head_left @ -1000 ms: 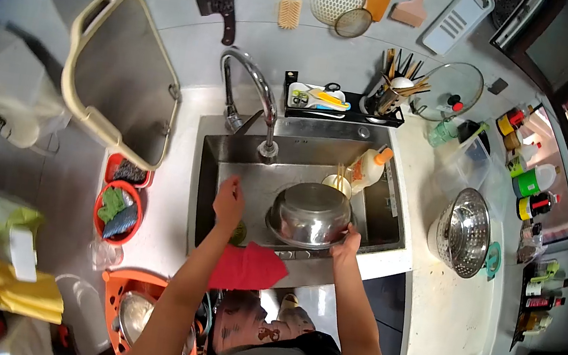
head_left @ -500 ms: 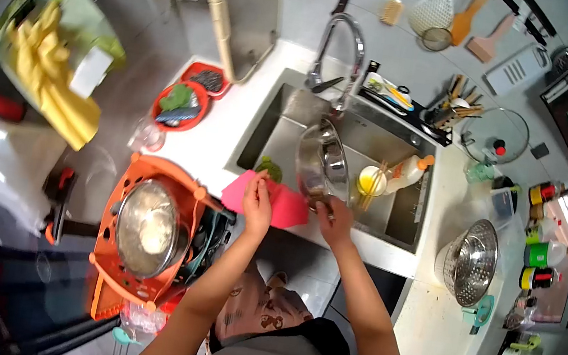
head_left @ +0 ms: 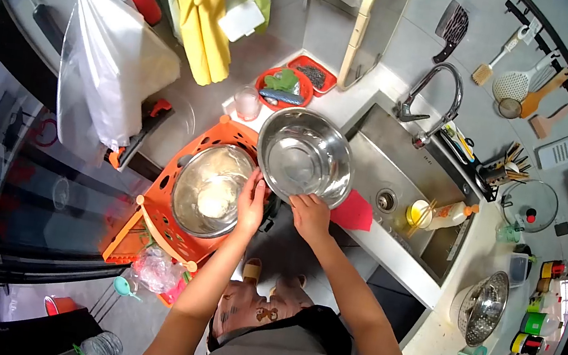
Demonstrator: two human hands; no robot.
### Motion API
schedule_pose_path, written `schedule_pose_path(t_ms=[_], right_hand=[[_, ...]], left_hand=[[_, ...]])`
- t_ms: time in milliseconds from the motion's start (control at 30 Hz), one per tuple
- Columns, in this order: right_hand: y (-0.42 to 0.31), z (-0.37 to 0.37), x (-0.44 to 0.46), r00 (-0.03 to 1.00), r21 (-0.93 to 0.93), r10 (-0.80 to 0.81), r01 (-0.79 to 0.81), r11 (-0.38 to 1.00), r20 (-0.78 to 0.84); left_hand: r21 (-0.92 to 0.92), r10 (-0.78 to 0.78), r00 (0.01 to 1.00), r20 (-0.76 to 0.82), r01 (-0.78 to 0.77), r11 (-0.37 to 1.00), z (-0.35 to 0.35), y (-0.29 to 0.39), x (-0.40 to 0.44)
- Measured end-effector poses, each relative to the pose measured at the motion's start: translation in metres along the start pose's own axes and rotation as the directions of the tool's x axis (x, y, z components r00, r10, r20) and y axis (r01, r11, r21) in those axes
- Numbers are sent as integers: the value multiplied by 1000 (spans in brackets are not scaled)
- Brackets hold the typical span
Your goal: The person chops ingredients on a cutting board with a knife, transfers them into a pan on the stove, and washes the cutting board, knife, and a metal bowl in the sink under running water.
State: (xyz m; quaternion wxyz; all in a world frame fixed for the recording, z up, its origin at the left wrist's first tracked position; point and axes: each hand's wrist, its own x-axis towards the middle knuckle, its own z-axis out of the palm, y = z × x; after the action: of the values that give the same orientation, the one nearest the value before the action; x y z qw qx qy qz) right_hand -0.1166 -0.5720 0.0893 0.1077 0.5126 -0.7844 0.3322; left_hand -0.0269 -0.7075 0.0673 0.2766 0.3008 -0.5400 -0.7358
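Note:
A shiny metal bowl [head_left: 307, 157] is held in front of me, left of the sink, with its inside facing up. Closed over its near rim are the fingers of my right hand [head_left: 310, 217]. My left hand [head_left: 251, 203] is at the bowl's lower left edge, its fingers pointing up along the side; part of its grip is hidden. Just left of that hand, a second metal bowl [head_left: 184, 192] with a pale lump of dough [head_left: 217, 199] sits on an orange plastic rack [head_left: 149, 204]. A pink cloth [head_left: 354, 211] hangs over the counter edge to the right.
The steel sink [head_left: 375, 150] holds a cup of yellow liquid [head_left: 418, 212] with chopsticks and a pump bottle [head_left: 449, 217]. Behind the held bowl are a red basket [head_left: 284, 90] with greens and a glass [head_left: 247, 103]. A colander [head_left: 482, 307] stands on the right counter.
My view has swung left. The metal bowl has moved from over the sink leftwards, close to the dough bowl, and now faces up. My left hand has left the pink cloth for the bowl's edge.

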Motion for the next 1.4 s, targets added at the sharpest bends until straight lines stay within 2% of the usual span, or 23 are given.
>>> schedule_pose_path(t_ms=[67, 133, 200, 233, 267, 333, 400, 433, 533, 600, 633, 733, 767, 900, 967, 1000, 1067, 1100, 1200, 1300, 1400], right_hand=[[5, 11, 6, 999, -91, 30, -31, 995, -13], [14, 13, 8, 998, -182, 58, -58, 982, -5], [20, 16, 9, 993, -194, 116, -119, 974, -26], [22, 17, 8, 990, -190, 139, -142, 971, -28], [24, 18, 7, 987, -186, 159, -162, 969, -28], [24, 21, 7, 987, -188, 153, -159, 969, -44], [26, 26, 5, 990, -205, 132, -138, 969, -43], [25, 28, 4, 990, -222, 134, -138, 965, -32], [23, 35, 3, 990, -260, 144, -139, 956, 0], [25, 40, 3, 987, -269, 160, -150, 951, 13], [27, 41, 5, 989, -259, 148, -135, 956, 29], [32, 44, 10, 990, -243, 129, -111, 964, 62], [33, 44, 12, 989, -245, 130, -110, 963, 65], [30, 38, 11, 957, -296, 239, -184, 937, 161], [26, 34, 7, 968, -274, 233, -199, 941, 97], [25, 33, 5, 971, -262, 230, -206, 943, 64], [31, 35, -1, 966, -228, 238, -211, 950, 97], [36, 38, -5, 963, -211, 243, -216, 953, 113], [48, 47, -14, 946, -257, 267, -216, 942, 183], [35, 40, -11, 943, -268, 326, -299, 916, 61], [39, 46, -16, 911, -342, 408, -404, 848, -66]], left_hand=[[241, 87, 996, -5, -84, 967, -6, -1, 10], [454, 165, 986, -1, -147, 879, -11, -1, 12], [631, 244, 970, 10, -196, 750, -21, 1, 16], [666, 242, 970, -13, -173, 726, -33, -7, 20], [763, 389, 921, 19, -265, 590, -46, -15, 22], [838, 329, 944, -14, -169, 519, -73, -15, 21], [914, 286, 949, -135, 8, 406, -100, -18, 18], [929, 179, 961, -209, 138, 343, -115, -14, 14], [905, 184, 887, -424, 404, 134, -152, -15, -1], [801, 95, 807, -583, 551, 235, -174, -23, -10], [773, 89, 790, -607, 560, 300, -186, -33, -14], [630, -137, 777, -614, 587, 509, -214, -54, -20], [698, -43, 813, -581, 525, 487, -216, -61, -21], [679, -43, 741, -670, 635, 368, -215, -58, -19], [660, -47, 720, -692, 658, 362, -232, -67, -12], [656, -91, 730, -677, 655, 375, -242, -70, -9], [647, -179, 747, -640, 650, 399, -259, -76, -4], [639, -120, 755, -644, 618, 457, -258, -75, -5], [434, -386, 681, -622, 710, 554, -256, -62, 0], [247, -442, 630, -639, 712, 657, -238, -36, 0], [273, -480, 629, -612, 737, 618, -242, -40, 2]])
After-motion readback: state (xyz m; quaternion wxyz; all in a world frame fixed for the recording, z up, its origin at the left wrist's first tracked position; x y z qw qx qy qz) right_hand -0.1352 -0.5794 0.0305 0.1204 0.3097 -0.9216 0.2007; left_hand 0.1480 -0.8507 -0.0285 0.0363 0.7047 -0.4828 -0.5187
